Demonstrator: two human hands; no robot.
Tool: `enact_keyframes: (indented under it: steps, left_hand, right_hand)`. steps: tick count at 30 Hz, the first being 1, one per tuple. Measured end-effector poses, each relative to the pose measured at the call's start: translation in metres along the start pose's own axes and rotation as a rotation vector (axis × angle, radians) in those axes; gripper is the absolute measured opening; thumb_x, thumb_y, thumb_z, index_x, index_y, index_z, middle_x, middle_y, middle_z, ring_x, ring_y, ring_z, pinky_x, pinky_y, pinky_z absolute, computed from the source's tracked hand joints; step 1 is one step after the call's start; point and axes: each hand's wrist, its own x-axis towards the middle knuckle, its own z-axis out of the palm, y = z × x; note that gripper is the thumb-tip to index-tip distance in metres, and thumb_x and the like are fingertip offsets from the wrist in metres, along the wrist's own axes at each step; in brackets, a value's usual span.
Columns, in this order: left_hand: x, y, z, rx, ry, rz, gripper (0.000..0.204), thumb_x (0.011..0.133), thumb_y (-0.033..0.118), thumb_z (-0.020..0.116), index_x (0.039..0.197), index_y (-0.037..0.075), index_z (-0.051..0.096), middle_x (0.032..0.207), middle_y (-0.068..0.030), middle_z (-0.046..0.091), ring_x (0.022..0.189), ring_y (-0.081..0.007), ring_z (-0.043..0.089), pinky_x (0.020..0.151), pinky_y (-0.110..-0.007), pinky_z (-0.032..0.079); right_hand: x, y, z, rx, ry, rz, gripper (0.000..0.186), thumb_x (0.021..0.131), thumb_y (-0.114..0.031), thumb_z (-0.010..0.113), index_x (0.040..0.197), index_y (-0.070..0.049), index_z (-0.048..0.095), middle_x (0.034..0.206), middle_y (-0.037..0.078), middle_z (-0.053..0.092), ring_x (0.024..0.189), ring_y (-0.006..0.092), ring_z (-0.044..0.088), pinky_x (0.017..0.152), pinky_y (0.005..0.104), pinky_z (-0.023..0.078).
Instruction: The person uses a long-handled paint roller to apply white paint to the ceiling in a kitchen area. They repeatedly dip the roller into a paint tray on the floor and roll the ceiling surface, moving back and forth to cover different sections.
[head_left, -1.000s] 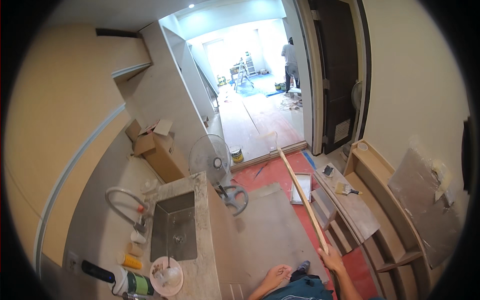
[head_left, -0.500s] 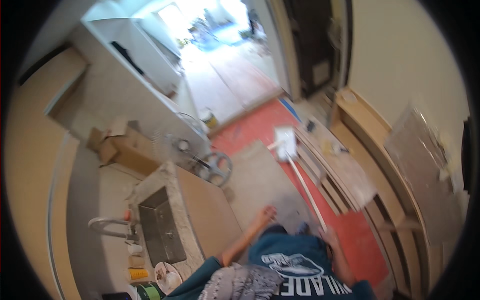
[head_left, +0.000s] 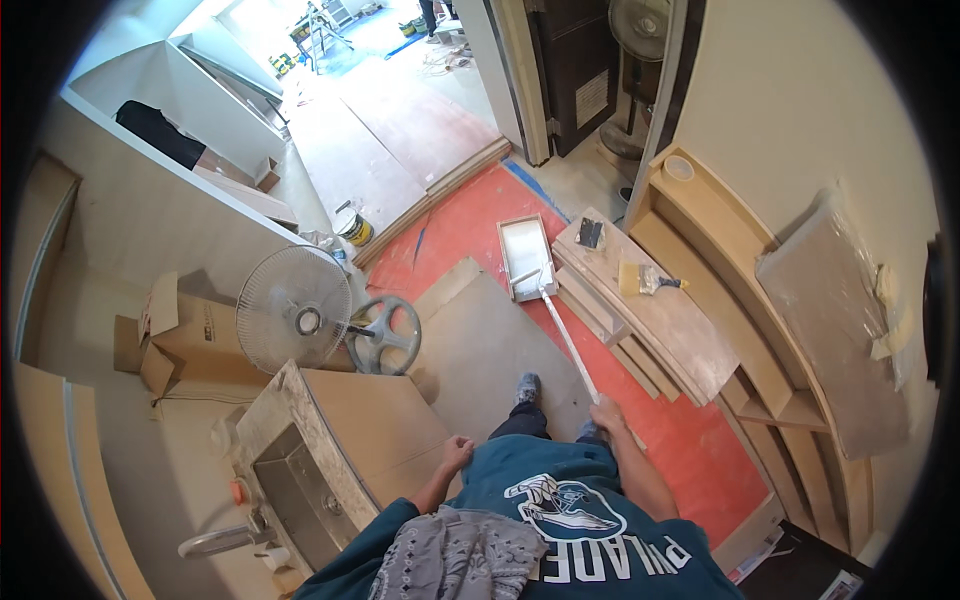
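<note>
My right hand (head_left: pixel 608 413) is closed around the pole of a long-handled paint roller (head_left: pixel 570 340). The roller is out in front of me, a little right of my feet, above the red floor covering (head_left: pixel 690 465). Its long axis runs from my grip forward and slightly to the left, with the head end pointing away from me at the near end of a rectangular tray (head_left: pixel 507 262). The tray holds white paint, and white on white, I cannot tell just how the sleeve lies in it. The tray's own length also runs away from me, leaning a touch left.

My left hand (head_left: pixel 458 454) is beside the counter front (head_left: pixel 375 420), fingers seemingly loosely curled; I cannot tell how far they close.

Large white lettering and a white emblem stand out on my dark green shirt (head_left: pixel 640 530). Dark print shows on the cardboard box (head_left: pixel 205 335), too small to read, and the can (head_left: pixel 354 228) wears a yellow and dark label. On the board (head_left: pixel 680 335) lies a brush (head_left: pixel 640 279), bristles toward the left.
</note>
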Motion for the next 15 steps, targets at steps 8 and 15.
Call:
enact_keyframes:
  steps: [8,15]
  left_hand:
    - [0.087,0.088,-0.091,-0.366,0.025,-0.140,0.028,0.099,0.023,0.058,0.113,-0.002,0.058,0.095,-0.0126,0.069,0.072,-0.0185,0.068,0.059,-0.029,0.055]
    - [0.110,0.099,-0.114,-0.494,0.082,-0.145,0.027,0.100,0.024,0.057,0.115,0.002,0.057,0.094,-0.0095,0.068,0.069,-0.0156,0.067,0.055,-0.028,0.055]
  right_hand:
    - [0.062,-0.047,0.037,0.251,-0.151,0.137,0.041,0.085,-0.011,0.050,0.123,0.003,0.053,0.069,0.021,0.064,0.056,0.0308,0.066,0.054,0.0435,0.053]
    - [-0.050,-0.005,0.023,-0.026,0.026,-0.153,0.055,0.089,-0.010,0.053,0.142,-0.002,0.039,0.107,0.027,0.068,0.101,0.0399,0.067,0.087,0.0468,0.052]
